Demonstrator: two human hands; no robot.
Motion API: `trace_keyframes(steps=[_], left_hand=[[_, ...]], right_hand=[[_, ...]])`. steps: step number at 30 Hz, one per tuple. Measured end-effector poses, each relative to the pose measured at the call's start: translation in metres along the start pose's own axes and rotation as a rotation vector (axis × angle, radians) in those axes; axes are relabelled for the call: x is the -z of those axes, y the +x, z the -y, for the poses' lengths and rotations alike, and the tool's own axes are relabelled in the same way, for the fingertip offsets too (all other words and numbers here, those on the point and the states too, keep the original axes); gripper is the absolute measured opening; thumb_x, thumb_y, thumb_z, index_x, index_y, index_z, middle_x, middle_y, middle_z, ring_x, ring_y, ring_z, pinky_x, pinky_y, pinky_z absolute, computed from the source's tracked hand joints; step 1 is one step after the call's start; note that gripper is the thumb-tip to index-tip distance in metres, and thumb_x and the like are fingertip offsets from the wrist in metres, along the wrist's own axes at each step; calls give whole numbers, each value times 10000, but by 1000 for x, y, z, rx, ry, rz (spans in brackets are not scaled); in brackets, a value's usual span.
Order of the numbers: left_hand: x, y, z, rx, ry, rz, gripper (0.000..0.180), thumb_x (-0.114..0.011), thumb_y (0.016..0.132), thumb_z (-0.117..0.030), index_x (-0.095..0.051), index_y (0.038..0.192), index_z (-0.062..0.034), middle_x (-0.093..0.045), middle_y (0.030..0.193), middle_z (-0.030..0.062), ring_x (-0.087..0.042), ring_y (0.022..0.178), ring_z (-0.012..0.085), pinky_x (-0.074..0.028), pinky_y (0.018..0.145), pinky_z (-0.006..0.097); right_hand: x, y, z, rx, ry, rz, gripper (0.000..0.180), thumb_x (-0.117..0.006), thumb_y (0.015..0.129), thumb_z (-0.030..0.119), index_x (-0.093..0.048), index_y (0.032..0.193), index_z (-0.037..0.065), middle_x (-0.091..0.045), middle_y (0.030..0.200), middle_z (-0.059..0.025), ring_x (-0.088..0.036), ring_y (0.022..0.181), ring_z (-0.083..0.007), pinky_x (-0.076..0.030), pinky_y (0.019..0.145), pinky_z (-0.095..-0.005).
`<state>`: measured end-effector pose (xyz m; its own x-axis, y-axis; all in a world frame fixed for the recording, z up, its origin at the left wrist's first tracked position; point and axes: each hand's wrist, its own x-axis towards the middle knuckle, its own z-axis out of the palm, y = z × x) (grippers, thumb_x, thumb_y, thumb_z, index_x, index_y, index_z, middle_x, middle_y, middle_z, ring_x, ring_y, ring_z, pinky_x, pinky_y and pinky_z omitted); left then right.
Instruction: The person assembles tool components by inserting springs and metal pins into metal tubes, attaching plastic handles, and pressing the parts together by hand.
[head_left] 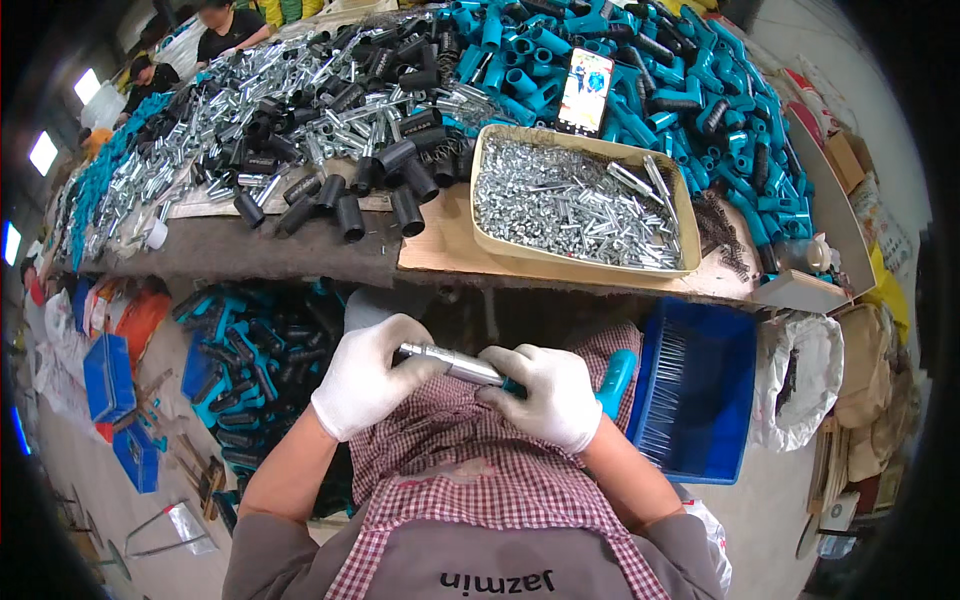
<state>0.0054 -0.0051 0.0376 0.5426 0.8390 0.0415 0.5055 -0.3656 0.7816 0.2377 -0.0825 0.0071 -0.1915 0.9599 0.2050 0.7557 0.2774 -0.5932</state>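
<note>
Above my lap I hold a tool part with a silver metal barrel and a teal plastic handle. My left hand, in a white knit glove, is closed around the barrel's thinner end, thumb and fingers pinching it. My gloved right hand wraps the teal body, whose curved handle sticks out past the palm on the right. The barrel lies slightly tilted between both hands. Fingers hide the joint of metal and plastic.
A cream tray of small metal parts sits on the bench, with a phone behind it. Teal housings, black sleeves and metal tubes are heaped around. A blue bin stands right; finished-looking black-and-teal pieces lie left below.
</note>
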Motion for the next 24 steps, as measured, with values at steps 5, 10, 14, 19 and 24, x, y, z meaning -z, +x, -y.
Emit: trace_keyframes(steps=[5, 10, 14, 19, 24], left_hand=[[9, -1, -2, -490, -15, -24, 382, -823, 708, -39, -687, 1066, -39, -674, 1087, 148, -670, 1010, 335, -544, 865, 385], [18, -7, -6, 194, -195, -6, 462, -826, 755, -118, -670, 1180, -27, -707, 1029, 124, -702, 971, 261, -543, 839, 336], [11, -6, 1, -297, -25, -33, 220, -722, 823, -137, -731, 1013, -27, -701, 1042, 149, -697, 931, 302, -544, 826, 334], [6, -10, 10, -37, -116, -73, 261, -709, 812, -144, -730, 1035, -9, -696, 1088, 163, -683, 961, 305, -521, 911, 378], [0, -11, 11, -427, -6, 8, 316, -719, 757, -110, -730, 1057, -14, -683, 1086, 147, -675, 929, 295, -528, 867, 368]], right_hand=[[6, 0, -8, -45, 341, 124, 410, -766, 817, 322, -726, 1147, 82, -728, 927, -171, -717, 851, -351, -567, 759, -399], [5, 1, -7, -21, 176, 107, 404, -812, 779, 255, -736, 1134, 79, -726, 913, -165, -720, 817, -336, -570, 736, -390], [6, 2, -8, 10, 172, 89, 388, -814, 777, 268, -740, 1120, 102, -716, 877, -152, -709, 788, -344, -565, 713, -405], [4, 0, -10, -1, 121, 81, 381, -817, 773, 273, -741, 1109, 112, -708, 853, -145, -701, 767, -349, -562, 697, -415], [1, -3, -11, 30, 107, 86, 382, -818, 772, 284, -739, 1108, 119, -701, 835, -140, -699, 756, -342, -559, 680, -415]])
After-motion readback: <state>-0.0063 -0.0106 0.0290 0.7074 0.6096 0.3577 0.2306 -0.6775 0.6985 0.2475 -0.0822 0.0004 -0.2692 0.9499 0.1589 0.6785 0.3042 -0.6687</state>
